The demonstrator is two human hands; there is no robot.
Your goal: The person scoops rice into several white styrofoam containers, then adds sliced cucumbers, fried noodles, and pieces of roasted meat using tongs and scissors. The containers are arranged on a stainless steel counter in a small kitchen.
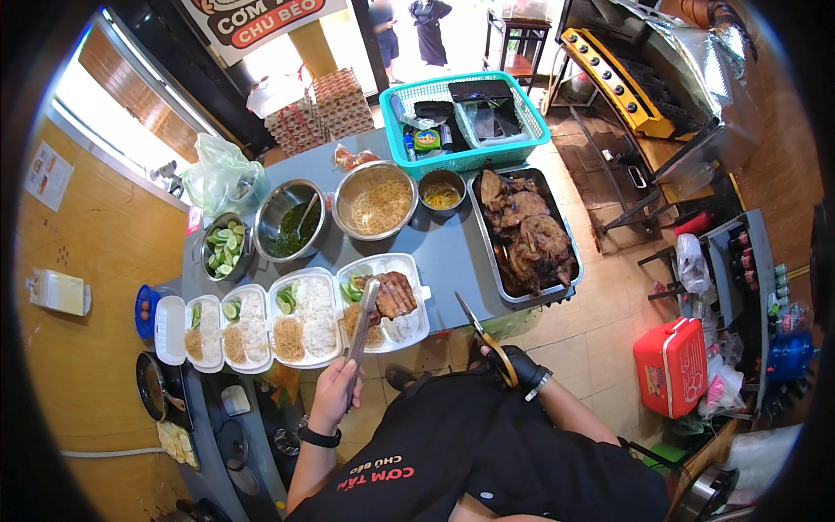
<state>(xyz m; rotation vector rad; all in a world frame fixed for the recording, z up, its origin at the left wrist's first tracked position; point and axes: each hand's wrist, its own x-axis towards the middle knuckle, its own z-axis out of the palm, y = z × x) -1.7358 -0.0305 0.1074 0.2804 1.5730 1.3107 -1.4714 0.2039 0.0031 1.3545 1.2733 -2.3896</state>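
My left hand [332,393] is closed around metal tongs [357,339]. Their tips meet the edge of a grilled slab of meat [396,296], which lies over the white rice in the rightmost foam box [421,315]. Cucumber slices and tan noodles share that box. In its black glove, my right hand [525,369] grips scissors [489,339] with yellow handles, blades slightly apart and pointing at the table, clear of the meat. Several more foam boxes [306,317] stand in a row leftward, holding rice, noodles and cucumber.
Beyond the boxes stand bowls of cucumber [224,247], green sauce [291,219] and noodles [376,202], plus a small bowl [442,193]. A metal tray of grilled meat [527,233] and a turquoise basket [470,158] sit rightward. A red cooler [670,367] is on the floor.
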